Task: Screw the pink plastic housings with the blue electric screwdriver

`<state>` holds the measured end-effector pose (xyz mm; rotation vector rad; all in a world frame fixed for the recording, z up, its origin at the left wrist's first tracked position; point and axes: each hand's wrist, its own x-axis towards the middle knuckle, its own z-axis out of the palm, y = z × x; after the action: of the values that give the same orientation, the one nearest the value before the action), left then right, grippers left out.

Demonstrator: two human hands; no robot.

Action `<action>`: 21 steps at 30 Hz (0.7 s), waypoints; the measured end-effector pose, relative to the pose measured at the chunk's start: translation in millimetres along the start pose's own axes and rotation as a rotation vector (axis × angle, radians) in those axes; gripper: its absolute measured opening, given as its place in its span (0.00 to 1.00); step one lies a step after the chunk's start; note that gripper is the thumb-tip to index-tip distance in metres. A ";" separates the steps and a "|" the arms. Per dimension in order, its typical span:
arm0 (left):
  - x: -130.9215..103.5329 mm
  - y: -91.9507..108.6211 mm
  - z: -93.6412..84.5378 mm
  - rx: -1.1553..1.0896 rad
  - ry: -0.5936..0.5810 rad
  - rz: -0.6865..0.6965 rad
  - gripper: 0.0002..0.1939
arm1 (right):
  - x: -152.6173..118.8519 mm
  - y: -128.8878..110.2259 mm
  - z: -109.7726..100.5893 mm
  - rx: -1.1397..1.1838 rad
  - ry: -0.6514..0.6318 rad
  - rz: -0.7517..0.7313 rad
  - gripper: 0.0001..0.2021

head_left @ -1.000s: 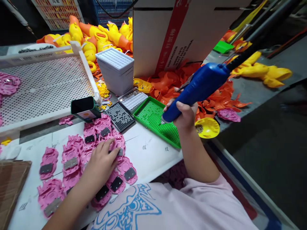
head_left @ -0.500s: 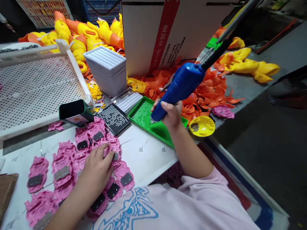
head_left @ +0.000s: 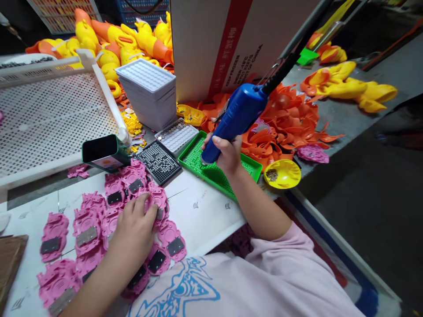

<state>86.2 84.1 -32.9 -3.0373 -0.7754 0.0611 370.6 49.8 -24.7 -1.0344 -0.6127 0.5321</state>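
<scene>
My right hand is wrapped around a blue electric screwdriver, its cable running up to the upper right. The tool slants, with its tip just above a green perforated tray holding small screws. My left hand rests among the pink plastic casings, with thumb and fingers on one pink casing that it partly hides. Several more pink casings, many with a black or grey rectangular cover, lie in overlapping rows around it on the white sheet.
Behind the casings stand a black perforated tray, a dark green open box and stacked white trays. A large white crate is at left. A yellow bowl, orange parts and a carton lie at right and back.
My right hand has carried the screwdriver a little to the left over the green tray. My left hand stays on the same pink casing. The view has shifted slightly.
</scene>
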 end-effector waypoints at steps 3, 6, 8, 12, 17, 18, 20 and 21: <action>0.2 7.1 -4.9 0.000 0.039 0.014 0.15 | -0.5 2.8 -2.2 -0.008 -0.015 -0.014 0.12; 5.4 23.7 -9.5 -0.051 0.022 0.081 0.15 | -0.9 4.7 -3.0 -0.013 -0.015 -0.041 0.12; 13.1 38.7 -11.0 -0.097 -0.059 0.118 0.16 | -1.5 5.4 -2.5 -0.012 -0.021 -0.050 0.12; 36.0 69.2 -8.5 -0.178 -0.232 0.203 0.18 | -2.6 5.1 -0.4 -0.019 -0.052 -0.035 0.13; 63.8 87.6 3.2 -0.227 -0.286 0.336 0.14 | -1.2 5.4 0.1 -0.028 -0.050 -0.022 0.13; 67.8 87.4 5.6 -0.238 -0.284 0.368 0.14 | -0.8 6.1 -0.3 -0.027 -0.038 -0.026 0.14; 73.5 83.9 9.3 -0.262 -0.282 0.427 0.14 | 0.0 7.7 -1.8 -0.026 -0.024 -0.033 0.14; 75.0 81.2 10.7 -0.271 -0.282 0.450 0.15 | 0.2 8.6 -2.7 -0.026 -0.024 -0.035 0.15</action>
<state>190.5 48.8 -47.6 -3.4457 -0.0869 0.4265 371.6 51.9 -33.5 -1.0409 -0.6597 0.5077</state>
